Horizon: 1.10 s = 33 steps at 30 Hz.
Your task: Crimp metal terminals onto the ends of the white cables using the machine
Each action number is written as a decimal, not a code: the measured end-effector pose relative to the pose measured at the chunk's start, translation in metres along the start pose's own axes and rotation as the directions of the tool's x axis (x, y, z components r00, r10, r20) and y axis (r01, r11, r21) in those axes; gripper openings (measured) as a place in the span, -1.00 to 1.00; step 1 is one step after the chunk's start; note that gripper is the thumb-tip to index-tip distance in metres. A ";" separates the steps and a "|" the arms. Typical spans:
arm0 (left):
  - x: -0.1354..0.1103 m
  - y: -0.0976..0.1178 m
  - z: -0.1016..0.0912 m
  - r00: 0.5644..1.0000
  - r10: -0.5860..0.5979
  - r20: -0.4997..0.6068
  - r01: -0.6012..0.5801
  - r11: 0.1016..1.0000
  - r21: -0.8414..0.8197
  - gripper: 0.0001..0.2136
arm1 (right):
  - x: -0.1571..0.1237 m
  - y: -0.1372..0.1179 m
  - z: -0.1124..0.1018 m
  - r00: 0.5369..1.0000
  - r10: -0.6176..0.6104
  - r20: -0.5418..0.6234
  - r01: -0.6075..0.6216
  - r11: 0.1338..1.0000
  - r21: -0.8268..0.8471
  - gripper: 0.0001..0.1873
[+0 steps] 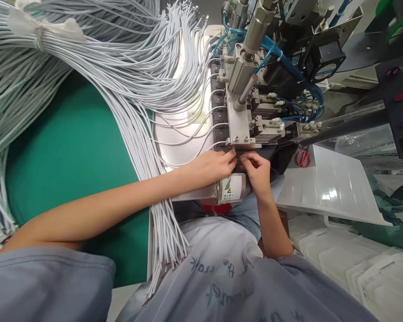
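Note:
My left hand (212, 166) and my right hand (258, 169) meet just below the machine's metal fixture (240, 127). Both pinch together at a small spot between them, where the end of a thin grey cable (201, 150) comes in. The left fingers are pressed shut on that cable end. The right fingers are pinched too; what they hold is too small to make out. Several other grey cables (201, 123) loop from the white plate (174, 134) into black slots along the fixture's left side.
A big bundle of grey cables (87, 58) hangs over the green mat (70, 147) at left. Pneumatic cylinders and blue hoses (272, 49) rise above the fixture. Red scissors (302, 158) lie by a clear plastic lid (336, 188). Stacked clear trays (356, 264) sit lower right.

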State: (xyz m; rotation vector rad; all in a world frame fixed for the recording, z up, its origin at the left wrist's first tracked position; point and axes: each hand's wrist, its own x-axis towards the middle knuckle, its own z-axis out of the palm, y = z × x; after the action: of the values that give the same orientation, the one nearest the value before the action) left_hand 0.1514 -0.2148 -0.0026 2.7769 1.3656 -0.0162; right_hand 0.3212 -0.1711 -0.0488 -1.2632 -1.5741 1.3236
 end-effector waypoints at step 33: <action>-0.004 0.007 -0.010 0.993 -0.118 -0.007 0.117 0.991 -0.057 -0.77 | 0.004 0.005 0.004 0.974 0.100 0.203 -0.103 0.995 0.006 -0.66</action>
State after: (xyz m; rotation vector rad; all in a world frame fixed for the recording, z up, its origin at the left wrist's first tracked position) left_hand 0.1542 -0.2213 0.0075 2.6512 1.5056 0.0313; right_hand 0.3175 -0.1681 -0.0549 -1.2446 -1.6506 1.5692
